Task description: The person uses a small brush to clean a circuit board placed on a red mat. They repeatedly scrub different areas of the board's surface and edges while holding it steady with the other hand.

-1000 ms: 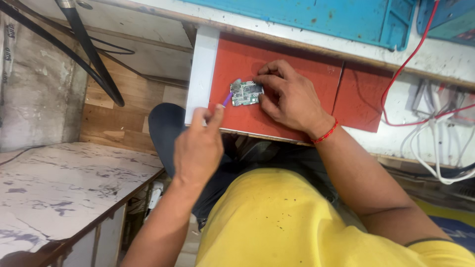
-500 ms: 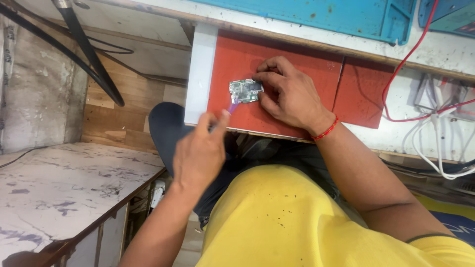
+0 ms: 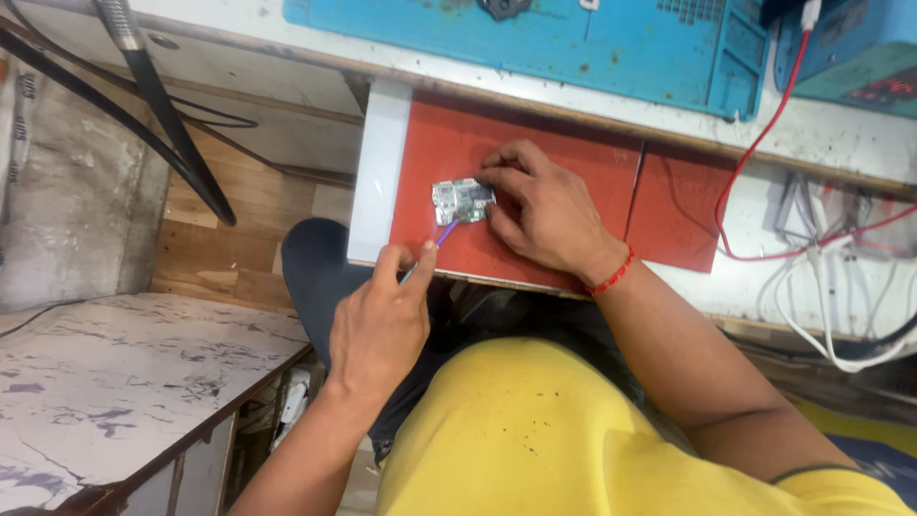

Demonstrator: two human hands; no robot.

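A small green circuit board (image 3: 460, 201) lies on a red mat (image 3: 554, 182) at the front of the bench. My right hand (image 3: 544, 215) presses its fingers on the board's right edge and holds it down. My left hand (image 3: 380, 325) pinches a thin purple-tipped tool (image 3: 437, 241), whose tip touches the board's lower left corner. A red thread band circles my right wrist.
A blue work mat (image 3: 573, 38) lies behind the red one. Red and white cables (image 3: 821, 277) hang at the right. Black hoses (image 3: 143, 115) run at the upper left. A marbled white tabletop (image 3: 115, 382) sits low on the left. My yellow shirt fills the bottom.
The tool tip has stayed at the board's lower left corner while my left hand shifted slightly. My right hand keeps pressing the board.
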